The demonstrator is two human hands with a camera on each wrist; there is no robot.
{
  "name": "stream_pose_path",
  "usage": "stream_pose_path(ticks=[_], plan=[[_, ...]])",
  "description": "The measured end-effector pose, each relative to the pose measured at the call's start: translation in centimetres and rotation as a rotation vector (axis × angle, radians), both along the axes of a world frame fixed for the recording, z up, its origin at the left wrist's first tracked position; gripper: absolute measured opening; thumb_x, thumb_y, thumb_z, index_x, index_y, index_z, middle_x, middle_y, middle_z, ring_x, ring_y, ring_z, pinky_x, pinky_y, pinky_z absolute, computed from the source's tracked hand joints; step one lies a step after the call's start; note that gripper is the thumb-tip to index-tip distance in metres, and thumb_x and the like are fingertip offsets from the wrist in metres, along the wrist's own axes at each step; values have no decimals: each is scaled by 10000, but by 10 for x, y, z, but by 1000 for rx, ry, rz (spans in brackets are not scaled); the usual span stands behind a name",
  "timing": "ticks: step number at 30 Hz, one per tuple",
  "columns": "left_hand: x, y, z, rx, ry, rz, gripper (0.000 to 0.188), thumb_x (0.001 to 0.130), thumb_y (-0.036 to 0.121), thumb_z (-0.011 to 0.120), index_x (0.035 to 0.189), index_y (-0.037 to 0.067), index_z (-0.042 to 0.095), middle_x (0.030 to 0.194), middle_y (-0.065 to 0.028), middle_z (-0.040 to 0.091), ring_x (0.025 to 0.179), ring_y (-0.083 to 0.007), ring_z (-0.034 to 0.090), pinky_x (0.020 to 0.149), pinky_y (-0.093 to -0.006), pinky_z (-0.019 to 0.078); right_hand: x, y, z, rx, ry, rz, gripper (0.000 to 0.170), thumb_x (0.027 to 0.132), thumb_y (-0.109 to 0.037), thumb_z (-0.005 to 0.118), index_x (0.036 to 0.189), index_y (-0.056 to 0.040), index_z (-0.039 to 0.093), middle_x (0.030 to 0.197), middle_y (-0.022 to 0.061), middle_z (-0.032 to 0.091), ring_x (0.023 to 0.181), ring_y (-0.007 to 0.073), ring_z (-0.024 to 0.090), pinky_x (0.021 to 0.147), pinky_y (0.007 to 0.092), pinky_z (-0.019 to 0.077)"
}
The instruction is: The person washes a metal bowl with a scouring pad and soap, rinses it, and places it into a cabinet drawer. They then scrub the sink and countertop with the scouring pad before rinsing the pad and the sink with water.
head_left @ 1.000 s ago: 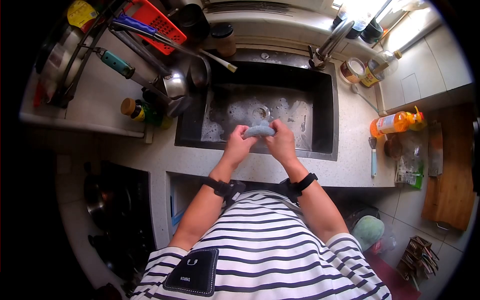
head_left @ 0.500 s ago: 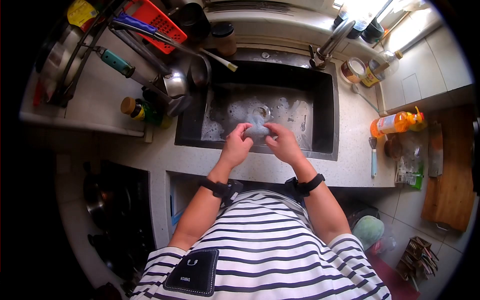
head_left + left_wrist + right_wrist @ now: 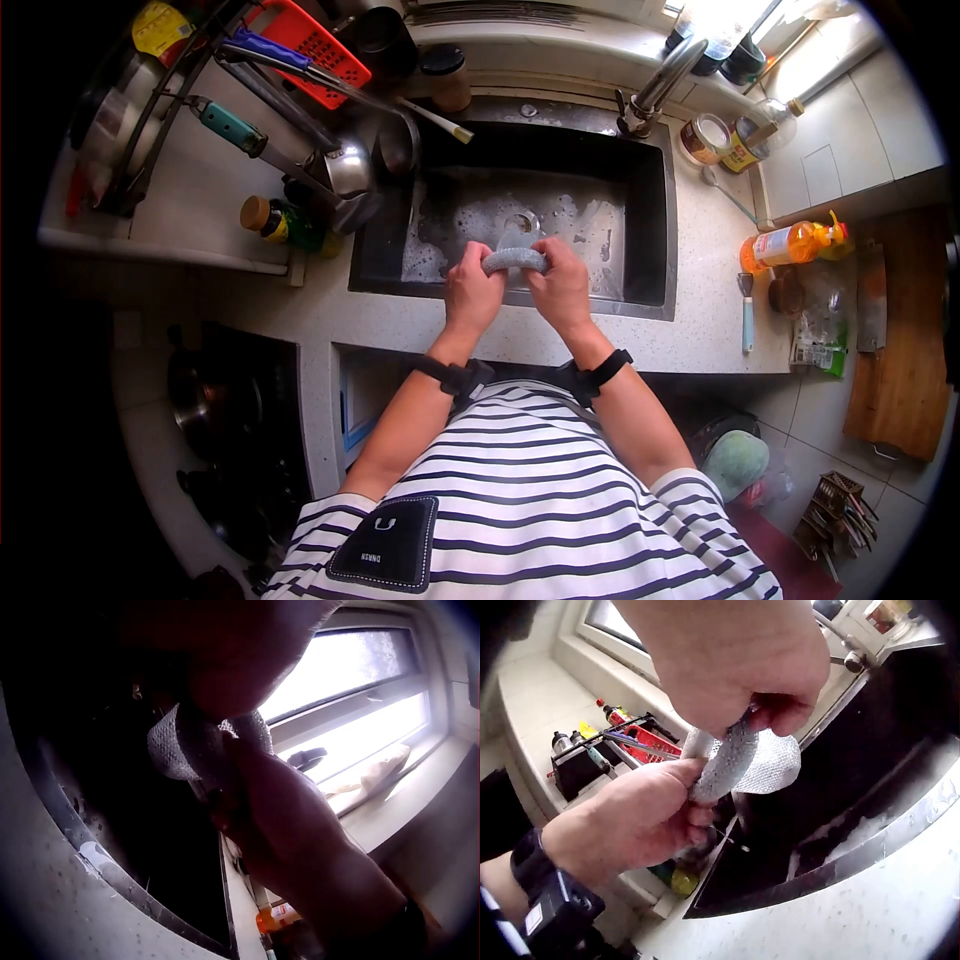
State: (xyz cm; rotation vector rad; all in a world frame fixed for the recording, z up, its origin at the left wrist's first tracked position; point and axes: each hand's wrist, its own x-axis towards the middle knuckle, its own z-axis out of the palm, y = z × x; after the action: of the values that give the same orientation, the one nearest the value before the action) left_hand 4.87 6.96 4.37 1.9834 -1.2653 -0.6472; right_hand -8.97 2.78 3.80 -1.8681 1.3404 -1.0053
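A pale grey mesh bag (image 3: 515, 259), resembling a sink strainer net, is held over the near part of the dark sink (image 3: 650, 225). Its thick rolled rim forms an arch between the two hands, and thinner mesh hangs beyond it toward the drain (image 3: 522, 222). On one side the left hand (image 3: 475, 290) pinches the rim between thumb and fingers. Opposite it, the right hand (image 3: 560, 288) grips the other end. From the right wrist, the mesh (image 3: 769, 766) shows its open weave spreading below the knuckles. The left wrist view is dark, with only part of the mesh (image 3: 172, 746) lit.
Suds (image 3: 428, 265) lie on the sink floor. A faucet (image 3: 665, 82) rises at the back right corner. Ladles (image 3: 350, 170) hang over the left edge. An orange bottle (image 3: 785, 247) and a blue-handled brush (image 3: 747, 325) lie on the right counter.
Half a second ago the rim was bunched and tilted with the hands turned outward. Now the wrists have turned back inward and the rim arches between them.
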Motion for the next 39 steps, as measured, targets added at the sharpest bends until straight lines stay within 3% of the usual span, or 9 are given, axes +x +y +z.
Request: stream_pose_path(ticks=[6, 12, 15, 18, 21, 24, 27, 33, 39], plan=[[-1, 0, 0, 34, -24, 60, 193, 810, 167, 631, 938, 69, 525, 802, -234, 644, 814, -454, 619, 697, -508, 475, -1, 2, -1, 211, 22, 72, 258, 722, -155, 724, 909, -35, 595, 820, 144, 632, 688, 297, 621, 628, 363, 498], [2, 3, 1, 26, -38, 48, 226, 793, 184, 660, 916, 66, 512, 815, -212, 634, 805, -450, 606, 665, -504, 465, -8, -2, 2, 558, -271, 287, 268, 764, -142, 688, 1001, -22, 648, 830, 165, 661, 712, 220, 640, 670, 314, 506], [4, 5, -4, -38, -95, -56, 261, 788, 192, 681, 952, 65, 523, 816, -197, 633, 794, -408, 625, 677, -470, 481, -11, -5, 8, 383, -82, 242, 287, 765, -102, 681, 1037, -18, 646, 881, 177, 671, 757, 251, 658, 700, 323, 516], [8, 9, -2, 14, 144, -181, 261, 813, 152, 681, 1008, 55, 536, 835, -114, 647, 783, -267, 644, 715, -366, 499, -13, -6, 4, 305, -139, 196, 271, 765, -67, 674, 1030, -19, 643, 890, 180, 676, 786, 286, 669, 713, 338, 521], [9, 10, -10, 17, 768, -193, 242, 845, 67, 653, 1054, 35, 535, 888, -24, 625, 821, -127, 601, 763, -258, 480, -15, -7, 6, 288, -99, 165, 256, 745, -43, 682, 998, -20, 643, 876, 177, 674, 794, 323, 668, 708, 354, 521], [16, 10, -5, 53, 961, -220, 273, 824, 25, 649, 1072, 15, 534, 925, -19, 626, 846, -100, 590, 761, -232, 468, -16, -6, 4, 258, -64, 152, 234, 724, -41, 688, 949, -19, 627, 847, 177, 667, 788, 349, 659, 698, 372, 518], [18, 9, -8, 39, 862, -218, 203, 855, -29, 603, 1034, 35, 532, 881, 5, 610, 820, -75, 576, 746, -204, 467, -17, -6, 5, 193, 6, 117, 239, 699, -33, 682, 921, -32, 592, 813, 176, 646, 770, 377, 636, 679, 406, 510], [6, 6, 3, 12, 76, -46, 258, 777, 43, 689, 942, 47, 491, 761, -77, 603, 691, -158, 604, 616, -306, 478, -8, -3, 11, 81, 44, 0, 265, 674, 10, 637, 919, -23, 543, 747, 169, 577, 706, 363, 586, 645, 402, 471], [-4, 0, -1, -185, 92, 85, 241, 764, 38, 638, 935, 42, 468, 810, -204, 606, 778, -446, 596, 670, -474, 471, 0, 2, 6, -27, -7, 108, 272, 693, -40, 655, 949, -50, 563, 905, 142, 613, 817, 352, 609, 682, 395, 496]])
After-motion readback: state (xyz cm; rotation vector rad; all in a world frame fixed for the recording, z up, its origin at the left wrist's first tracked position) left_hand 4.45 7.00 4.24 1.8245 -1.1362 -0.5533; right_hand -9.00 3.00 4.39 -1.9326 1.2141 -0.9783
